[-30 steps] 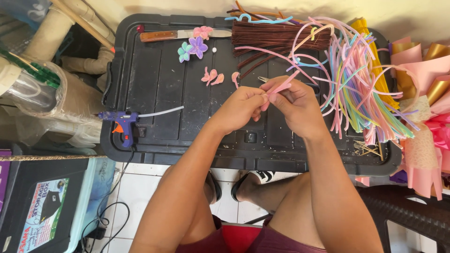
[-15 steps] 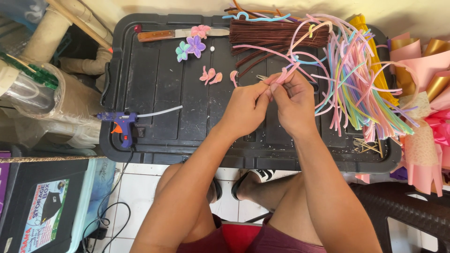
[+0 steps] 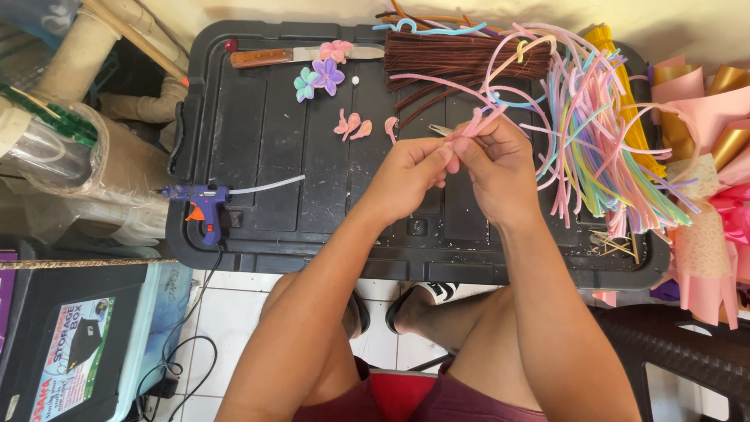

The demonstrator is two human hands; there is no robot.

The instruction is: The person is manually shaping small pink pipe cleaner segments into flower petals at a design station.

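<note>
looking down from my head, both my hands meet over the middle of a black plastic lid (image 3: pixel 266 156) that serves as my work surface. my left hand (image 3: pixel 410 176) has its fingertips pinched together on the lower end of a pink pipe cleaner (image 3: pixel 478 123). my right hand (image 3: pixel 500 168) sits touching the left, its thumb and forefinger also clamped on that pink pipe cleaner, which sticks up and away from my fingers, toward the far edge of the lid.

just beyond my hands lies a bundle of brown pipe cleaners (image 3: pixel 461 59), and to the right a loose heap of pastel pipe cleaners (image 3: pixel 601 141) spills across the lid. a few small pink petal shapes (image 3: pixel 353 125) lie left of my hands, with finished small flowers (image 3: pixel 316 78) farther back beside a knife (image 3: pixel 273 56) with a wooden handle. a blue glue gun (image 3: pixel 205 205) rests near the lid's left edge, well apart from my hands. my knees show below.
</note>
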